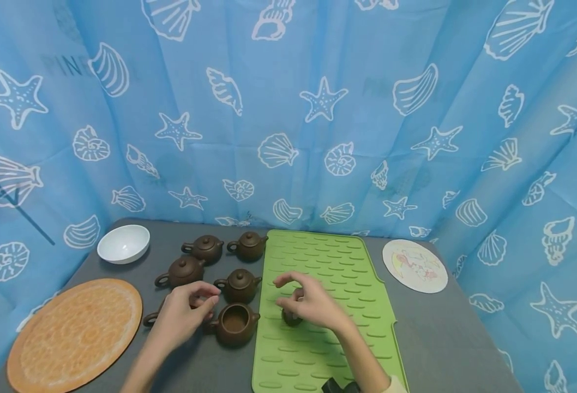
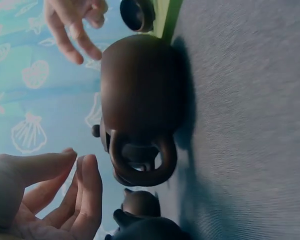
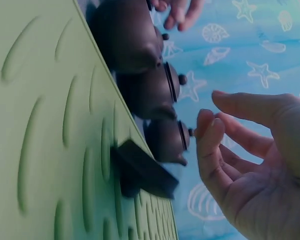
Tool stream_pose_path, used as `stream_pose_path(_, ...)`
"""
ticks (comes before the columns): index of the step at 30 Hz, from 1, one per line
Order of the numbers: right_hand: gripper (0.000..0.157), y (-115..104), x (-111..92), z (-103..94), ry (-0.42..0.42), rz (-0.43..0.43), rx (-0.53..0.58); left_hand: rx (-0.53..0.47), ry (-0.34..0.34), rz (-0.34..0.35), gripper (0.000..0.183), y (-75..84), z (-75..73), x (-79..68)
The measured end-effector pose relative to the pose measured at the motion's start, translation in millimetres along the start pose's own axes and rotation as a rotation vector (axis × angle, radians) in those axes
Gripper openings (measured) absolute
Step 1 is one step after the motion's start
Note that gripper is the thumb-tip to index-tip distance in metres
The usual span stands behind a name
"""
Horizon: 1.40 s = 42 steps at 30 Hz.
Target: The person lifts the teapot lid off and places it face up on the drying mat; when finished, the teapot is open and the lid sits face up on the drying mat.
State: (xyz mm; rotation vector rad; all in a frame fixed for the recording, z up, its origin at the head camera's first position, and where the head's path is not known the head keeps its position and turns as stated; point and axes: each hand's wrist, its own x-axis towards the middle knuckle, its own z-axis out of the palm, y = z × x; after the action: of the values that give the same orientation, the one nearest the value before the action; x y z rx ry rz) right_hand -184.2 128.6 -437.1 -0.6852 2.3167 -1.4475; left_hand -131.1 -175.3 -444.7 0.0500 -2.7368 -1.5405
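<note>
A dark brown teapot (image 1: 234,326) without its lid stands at the mat's left edge, its inside showing. Beside its handle, my left hand (image 1: 182,314) hovers with thumb and fingertips close together and nothing between them. Over the green mat (image 1: 313,360), my right hand (image 1: 313,303) has thumb and fingers apart, holding nothing. Under it a small dark teapot lid (image 3: 145,170) sits tilted on the mat, blurred in the right wrist view. The left wrist view shows this lid's hollow underside (image 2: 132,15). A lidded teapot (image 1: 239,285) stands just behind the open one.
More lidded teapots (image 1: 204,249) stand farther back, and one (image 1: 149,319) is partly hidden behind my left hand. At left are a white bowl (image 1: 124,244) and a round orange-brown mat (image 1: 77,338). A round picture mat (image 1: 415,266) lies at right. A shell-patterned curtain (image 1: 288,109) hangs behind.
</note>
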Motion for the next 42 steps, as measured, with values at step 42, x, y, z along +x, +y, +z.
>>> stream_pose_path(42,0.016,-9,79,56.5,0.153,-0.044,0.047,0.015,-0.297,0.048,0.013,-13.2,-22.9,74.4)
